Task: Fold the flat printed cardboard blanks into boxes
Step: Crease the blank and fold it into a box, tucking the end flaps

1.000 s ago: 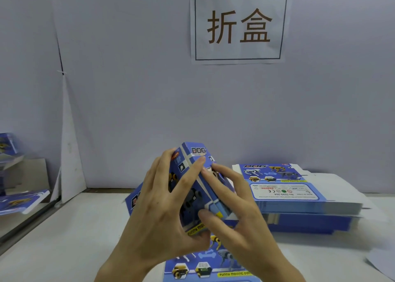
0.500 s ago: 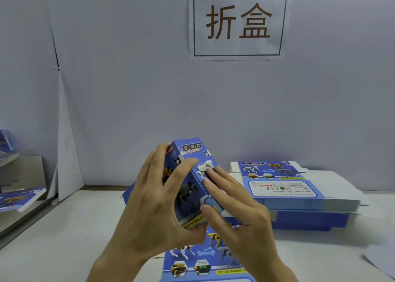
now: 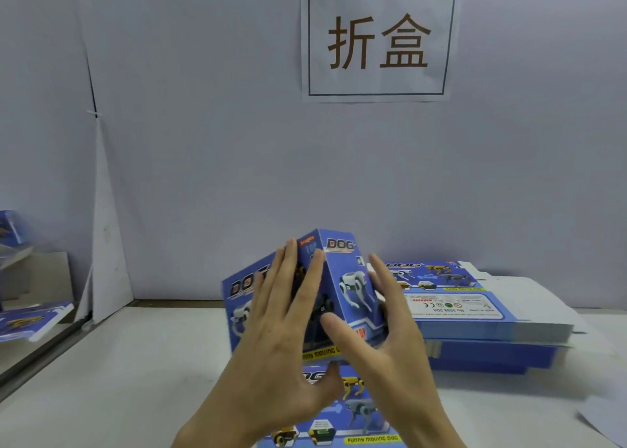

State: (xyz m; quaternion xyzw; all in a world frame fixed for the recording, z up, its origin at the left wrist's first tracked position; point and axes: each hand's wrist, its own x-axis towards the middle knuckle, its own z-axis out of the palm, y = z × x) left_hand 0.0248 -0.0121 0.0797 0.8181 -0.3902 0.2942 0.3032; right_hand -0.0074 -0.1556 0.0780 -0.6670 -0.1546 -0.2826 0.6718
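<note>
Box [image 3: 351, 279], long axis seemingly upright, pressed between flat-fingered left hand [image 3: 281, 339] and right hand [image 3: 390, 346].

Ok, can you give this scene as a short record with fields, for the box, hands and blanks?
box: blue, partly folded, held above the table
left hand: straight fingers press its left face
right hand: straight fingers on its right face
stack: flat blanks on the table, right of box
blank: one flat, below the hands
sign: on the wall
</note>
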